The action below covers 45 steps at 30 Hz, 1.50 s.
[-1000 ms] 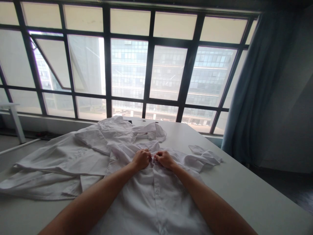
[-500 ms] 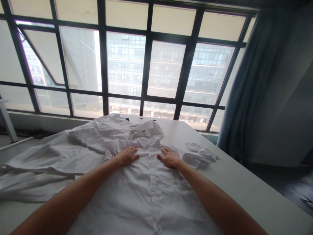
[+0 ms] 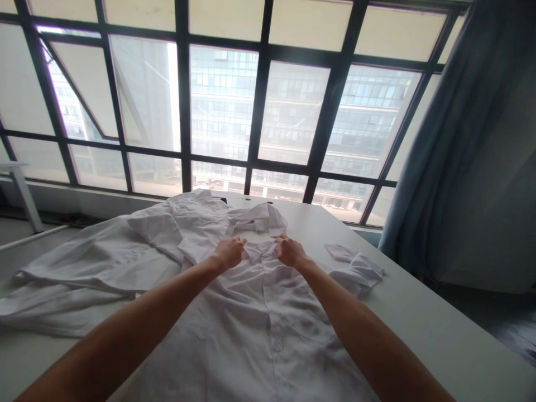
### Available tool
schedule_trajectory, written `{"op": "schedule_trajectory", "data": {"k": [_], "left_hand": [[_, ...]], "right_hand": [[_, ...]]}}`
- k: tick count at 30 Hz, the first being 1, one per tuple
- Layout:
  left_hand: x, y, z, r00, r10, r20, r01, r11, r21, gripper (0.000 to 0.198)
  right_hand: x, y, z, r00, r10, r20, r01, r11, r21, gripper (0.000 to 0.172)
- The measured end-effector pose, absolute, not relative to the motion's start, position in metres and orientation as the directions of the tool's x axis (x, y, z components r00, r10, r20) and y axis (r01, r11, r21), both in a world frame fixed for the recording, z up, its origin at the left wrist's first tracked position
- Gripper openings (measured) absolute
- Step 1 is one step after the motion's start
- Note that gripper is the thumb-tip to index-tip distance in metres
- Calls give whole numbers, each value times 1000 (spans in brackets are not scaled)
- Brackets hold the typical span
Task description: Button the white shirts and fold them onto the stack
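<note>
A white button-up shirt [image 3: 268, 324] lies front-up on the white table [image 3: 419, 312], its collar [image 3: 256, 250] toward the window. My left hand [image 3: 228, 252] is curled on the left side of the collar. My right hand [image 3: 290, 251] is curled on the collar's right side. Both hands pinch the fabric near the neck opening. The shirt's right sleeve and cuff [image 3: 355, 268] trail off to the right.
More white garments [image 3: 104, 268] lie heaped across the table's left and far side. A large dark-framed window [image 3: 259, 111] stands behind the table, a blue curtain [image 3: 452, 167] at the right. A white table leg [image 3: 25, 195] shows at far left.
A second ago both hands pinched the placket together; half a second ago they lay flat and spread on the chest. Now they have moved up to the collar and closed on it.
</note>
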<state>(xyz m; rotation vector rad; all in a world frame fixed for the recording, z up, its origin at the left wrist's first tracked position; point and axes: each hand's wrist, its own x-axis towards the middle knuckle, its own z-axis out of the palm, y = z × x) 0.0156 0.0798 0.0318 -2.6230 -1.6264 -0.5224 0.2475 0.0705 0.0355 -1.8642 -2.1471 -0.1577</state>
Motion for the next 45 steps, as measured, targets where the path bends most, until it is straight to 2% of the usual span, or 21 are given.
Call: {"op": "schedule_trajectory", "data": {"k": [4,6,8,11,14,17,20,23,25,29,30,34,37,40,42,43,45], "left_hand": [[38,88,30,424,880,215,893,-446,61,28],[42,90,26,423,884,198,897,-440,47,27],[41,91,24,414,881,229,898,-437,56,30],[34,90,21,355,886,299,907,-403,118,39],[27,91,18,247,913,325,927,-320,194,49],[24,93,12,229,919,320,918,-314,244,44],[23,94,6,217,915,339,898,-323,297,39],[24,95,1,157,928,338,891,-280,356,34],[24,96,0,107,937,332,885,-242,398,30],[23,98,-2,57,953,299,867,-195,459,22],[23,98,-3,57,954,294,860,-197,472,21],[25,105,-4,22,944,329,774,-224,592,18],[25,113,-2,-33,949,315,625,-226,747,13],[25,119,2,-4,978,210,351,-195,916,14],[24,121,4,49,985,167,183,-174,968,14],[24,122,4,67,985,161,146,-169,975,14],[22,122,2,79,983,164,200,-177,964,14]], "right_hand": [[239,85,29,-183,946,268,970,218,-105,67],[239,89,28,-198,955,221,968,226,-107,73],[243,89,28,-197,956,217,969,223,-102,65],[248,82,29,-191,928,320,965,238,-112,37],[253,72,27,-169,883,438,933,287,-218,20],[255,64,23,-123,846,519,880,335,-337,30],[256,60,25,-106,823,558,861,357,-363,49],[256,59,33,-106,841,531,870,337,-360,49],[257,59,38,-115,881,460,892,295,-342,38],[261,59,41,-167,934,317,942,245,-227,11],[263,59,40,-172,938,302,949,240,-206,11],[269,61,37,-141,940,310,953,213,-213,59],[273,63,36,-117,944,310,941,205,-268,69],[279,67,34,-92,954,286,927,187,-326,60],[283,70,32,-77,958,277,916,178,-359,48],[285,72,31,-76,959,273,910,179,-374,40],[289,76,29,-69,963,262,892,177,-417,24]]}}
